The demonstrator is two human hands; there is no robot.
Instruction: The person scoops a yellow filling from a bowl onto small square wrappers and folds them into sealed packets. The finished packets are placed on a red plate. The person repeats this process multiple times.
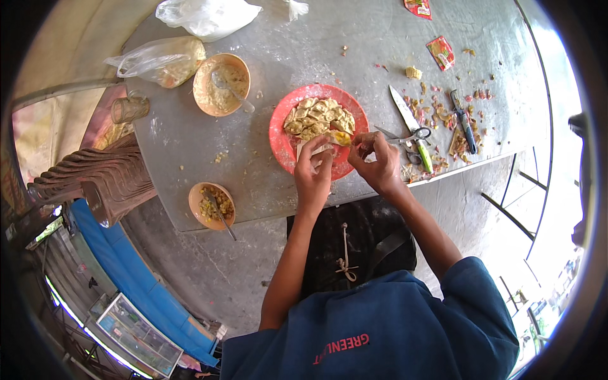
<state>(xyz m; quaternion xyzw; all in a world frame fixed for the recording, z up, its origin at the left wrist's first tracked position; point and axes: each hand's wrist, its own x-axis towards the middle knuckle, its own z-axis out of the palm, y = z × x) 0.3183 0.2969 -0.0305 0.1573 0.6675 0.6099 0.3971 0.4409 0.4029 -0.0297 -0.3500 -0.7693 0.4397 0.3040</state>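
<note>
Over the near half of a red plate [277, 140], my two hands meet at a small piece of dough wrapper with yellow filling [340, 137]. My left hand [313, 168] pinches its left side between thumb and fingers. Curled in at its right edge, the fingers of my right hand [380, 163] are closed on it. Several folded, floured dumplings [320, 116] lie heaped on the plate. Close to my right hand are scissors [415, 135] and a green-handled knife [405, 109]. My palms hide part of the plate's near rim.
Left on the grey table [266, 38] stand a bowl of pale batter [221, 79] with a spoon and a bowl of chopped filling [208, 201] with a spoon. Plastic bags [168, 60] lie behind. Peelings [437, 114], another knife [465, 123] and red sachets [441, 52] spread rightward. Stacked brown chairs [95, 174] adjoin.
</note>
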